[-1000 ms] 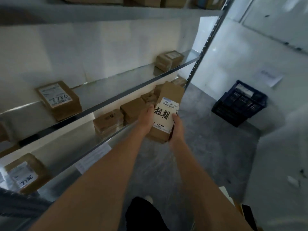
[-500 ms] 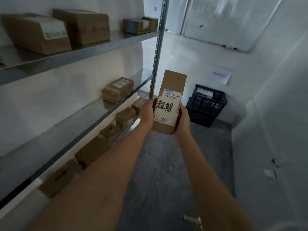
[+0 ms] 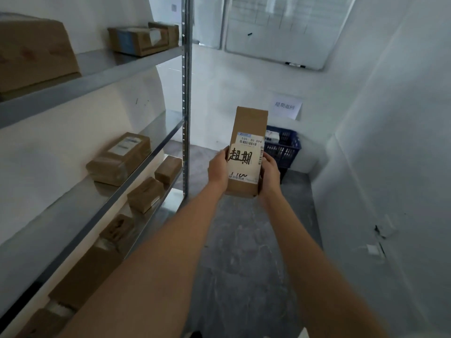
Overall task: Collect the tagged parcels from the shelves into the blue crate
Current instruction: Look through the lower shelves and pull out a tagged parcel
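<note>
I hold a tall brown tagged parcel (image 3: 249, 132) upright in front of me, its white label handwritten in black. My left hand (image 3: 219, 169) grips its left edge and my right hand (image 3: 269, 173) grips its right edge, both near the bottom. The blue crate (image 3: 284, 149) stands on the floor in the far corner, partly hidden behind the parcel, with a white item inside. The parcel is in the air, well short of the crate.
Metal shelves (image 3: 97, 196) run along the left with several brown boxes (image 3: 119, 158) on three levels, ended by an upright post (image 3: 187, 98). A paper sign (image 3: 286, 108) hangs above the crate, a whiteboard (image 3: 275, 28) higher up. White wall on the right; grey floor (image 3: 244, 240) between.
The view has swung from the shelves toward the far corner and moved forward. The crate now sits straight ahead behind the parcel. Both hands keep the same grip.
</note>
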The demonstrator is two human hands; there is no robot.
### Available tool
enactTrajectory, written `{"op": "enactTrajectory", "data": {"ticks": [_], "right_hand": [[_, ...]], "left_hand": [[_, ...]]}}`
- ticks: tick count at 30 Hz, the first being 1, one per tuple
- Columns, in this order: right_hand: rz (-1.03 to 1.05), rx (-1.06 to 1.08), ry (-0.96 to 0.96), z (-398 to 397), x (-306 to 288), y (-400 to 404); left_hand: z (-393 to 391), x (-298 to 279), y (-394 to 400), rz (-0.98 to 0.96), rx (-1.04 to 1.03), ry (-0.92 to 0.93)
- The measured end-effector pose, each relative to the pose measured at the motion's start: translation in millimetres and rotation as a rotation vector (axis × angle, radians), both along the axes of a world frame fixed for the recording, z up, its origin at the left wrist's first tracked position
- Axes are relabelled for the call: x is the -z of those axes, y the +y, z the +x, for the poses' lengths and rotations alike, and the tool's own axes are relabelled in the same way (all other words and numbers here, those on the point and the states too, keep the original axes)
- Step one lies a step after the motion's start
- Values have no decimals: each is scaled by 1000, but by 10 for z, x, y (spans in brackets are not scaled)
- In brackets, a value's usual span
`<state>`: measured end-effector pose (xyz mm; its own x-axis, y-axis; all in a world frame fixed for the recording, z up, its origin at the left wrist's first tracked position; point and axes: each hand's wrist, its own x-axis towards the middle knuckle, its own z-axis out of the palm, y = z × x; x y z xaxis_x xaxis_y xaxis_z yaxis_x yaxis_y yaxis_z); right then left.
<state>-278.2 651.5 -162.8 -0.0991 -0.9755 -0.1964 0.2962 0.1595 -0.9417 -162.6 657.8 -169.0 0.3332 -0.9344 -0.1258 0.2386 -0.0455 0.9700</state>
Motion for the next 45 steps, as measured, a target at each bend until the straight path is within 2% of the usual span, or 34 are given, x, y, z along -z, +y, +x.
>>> {"op": "enactTrajectory", "data": {"ticks": [8,16,29,41,45], "right_hand": [[-5,101,38,-55,-66,-1133],[32,128,10,-245,29,-2242],[61,63,82,-1134,513,-4426],[109,94,102,-1889,890,-6321],[164,118,150,-2188,1007,-6970]], "left_hand": [[-50,-162,-1187,2,77,44],[-281,-30,-2319,13,65,-37],[-1095,206,-4353,82,21,-111],[-1797,570,-6337,166,87,-214],[-2034,708,-7061,237,190,-213]]}}
